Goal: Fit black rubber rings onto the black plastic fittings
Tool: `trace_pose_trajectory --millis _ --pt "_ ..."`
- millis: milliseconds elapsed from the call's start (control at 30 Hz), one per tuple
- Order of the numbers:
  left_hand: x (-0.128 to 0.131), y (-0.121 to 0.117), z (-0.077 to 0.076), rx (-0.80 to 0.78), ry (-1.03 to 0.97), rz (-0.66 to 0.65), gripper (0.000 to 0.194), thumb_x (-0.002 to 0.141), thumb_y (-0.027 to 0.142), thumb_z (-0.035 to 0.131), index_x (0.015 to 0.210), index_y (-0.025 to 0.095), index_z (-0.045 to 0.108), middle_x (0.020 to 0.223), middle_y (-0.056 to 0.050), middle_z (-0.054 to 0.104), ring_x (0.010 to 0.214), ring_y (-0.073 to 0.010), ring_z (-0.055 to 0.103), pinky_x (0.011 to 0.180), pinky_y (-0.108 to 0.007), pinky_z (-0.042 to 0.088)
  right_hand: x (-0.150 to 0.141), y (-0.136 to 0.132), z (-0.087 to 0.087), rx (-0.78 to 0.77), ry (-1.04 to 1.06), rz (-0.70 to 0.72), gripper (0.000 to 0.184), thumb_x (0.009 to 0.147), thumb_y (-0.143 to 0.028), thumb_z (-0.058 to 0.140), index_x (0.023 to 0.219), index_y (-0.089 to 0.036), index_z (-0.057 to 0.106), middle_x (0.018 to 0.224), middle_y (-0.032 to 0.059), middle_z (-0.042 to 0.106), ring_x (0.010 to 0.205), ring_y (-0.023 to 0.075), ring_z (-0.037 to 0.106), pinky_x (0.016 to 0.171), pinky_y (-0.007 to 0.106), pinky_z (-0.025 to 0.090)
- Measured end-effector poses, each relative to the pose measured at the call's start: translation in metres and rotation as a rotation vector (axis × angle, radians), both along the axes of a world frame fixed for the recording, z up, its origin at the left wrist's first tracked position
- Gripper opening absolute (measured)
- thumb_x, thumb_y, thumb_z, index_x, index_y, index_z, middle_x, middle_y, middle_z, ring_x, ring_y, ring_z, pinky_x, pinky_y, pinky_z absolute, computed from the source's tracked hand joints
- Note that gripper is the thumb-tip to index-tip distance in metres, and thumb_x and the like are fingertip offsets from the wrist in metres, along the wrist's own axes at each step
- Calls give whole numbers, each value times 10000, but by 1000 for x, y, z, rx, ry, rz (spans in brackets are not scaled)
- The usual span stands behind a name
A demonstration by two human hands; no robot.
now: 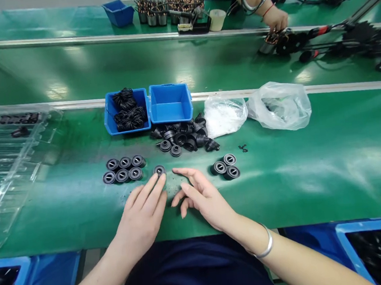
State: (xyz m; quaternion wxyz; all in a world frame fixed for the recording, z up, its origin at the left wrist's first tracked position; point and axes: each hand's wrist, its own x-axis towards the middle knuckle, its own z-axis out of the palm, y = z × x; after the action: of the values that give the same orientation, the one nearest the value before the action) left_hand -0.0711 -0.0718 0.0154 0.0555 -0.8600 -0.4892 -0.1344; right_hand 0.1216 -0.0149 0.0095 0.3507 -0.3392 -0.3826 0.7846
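Note:
My left hand point(143, 211) reaches forward with its fingers close together, and the fingertips are on the near side of a round black plastic part point(159, 169). The thumb is hidden from view. A little to the right, my right hand point(201, 198) hovers with fingers apart and slightly curled, holding nothing. Left of the part stand several matching round black parts point(123, 169) in two rows, each with a light slot on top. Three more round black parts point(225, 167) cluster to the right of my right hand. Beyond my hands lies a pile of loose black caps point(183, 136).
Behind the pile sit a blue bin of black cable coils point(129, 112) and a blue bin point(170, 103). Two plastic bags point(226, 115) lie right of them, near tiny black pieces point(243, 148). Clear trays point(7, 180) are at left. A co-worker's hand point(277, 18) works across the bench.

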Motion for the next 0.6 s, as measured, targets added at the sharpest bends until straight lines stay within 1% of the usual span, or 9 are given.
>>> trace_pose_trajectory --millis 67,133,200,300,367,433,467,533,600 --pt "0 9 2 26 15 92 301 982 80 406 1136 104 664 1517 -180 464 1407 -315 448 1100 -500 330 1 -5 -2 76 -60 6 328 984 -340 555 1288 -243 479 1037 57 626 717 123 688 549 235 577" --pt "0 17 5 40 36 158 294 978 78 407 1122 115 660 1509 -183 475 1389 -315 473 1099 -520 326 3 -12 -3 186 -118 6 259 995 -315 529 1242 -240 509 1169 88 605 667 93 668 545 236 569" --pt "1 20 9 46 58 190 279 971 85 422 1120 123 656 1503 -188 483 1380 -327 482 1092 -531 335 7 -19 -4 328 -177 -7 203 1006 -271 492 1203 -246 537 1335 111 513 685 83 664 545 244 569" --pt "0 16 15 45 60 203 290 942 66 429 1118 130 650 1504 -197 482 1361 -359 494 1042 -537 395 20 -28 -3 599 -340 -29 270 1007 -173 443 1245 -261 534 1382 120 470 745 97 661 613 273 590" --pt "-3 7 20 -11 14 173 337 918 47 400 1146 125 635 1451 -210 533 1257 -346 589 940 -480 486 31 -30 -1 803 -496 -101 373 982 -102 451 1314 -265 494 1398 136 462 794 116 653 721 322 601" --pt "-6 -4 23 -162 -68 118 364 908 54 370 1160 123 623 1257 -191 659 1015 -272 707 775 -370 551 42 -28 1 935 -642 -216 467 955 -58 473 1373 -264 442 1448 158 418 826 130 643 789 359 593" --pt "-8 -8 24 -273 -111 94 358 906 63 362 1133 135 630 1123 -153 705 879 -230 726 693 -321 553 47 -25 2 953 -701 -273 494 949 -53 481 1392 -263 417 1478 169 383 826 131 638 795 367 590" --pt "-12 -12 25 -513 -183 80 316 897 80 372 1008 180 650 906 -67 716 696 -176 701 592 -262 525 55 -19 3 909 -789 -336 491 952 -70 492 1396 -258 400 1509 181 340 803 124 630 778 365 590" --pt "-14 -10 27 -698 -233 109 272 885 95 398 891 213 643 820 -22 698 626 -154 668 565 -244 501 58 -13 3 838 -828 -346 425 962 -102 494 1355 -250 432 1474 175 384 786 125 627 771 366 590"
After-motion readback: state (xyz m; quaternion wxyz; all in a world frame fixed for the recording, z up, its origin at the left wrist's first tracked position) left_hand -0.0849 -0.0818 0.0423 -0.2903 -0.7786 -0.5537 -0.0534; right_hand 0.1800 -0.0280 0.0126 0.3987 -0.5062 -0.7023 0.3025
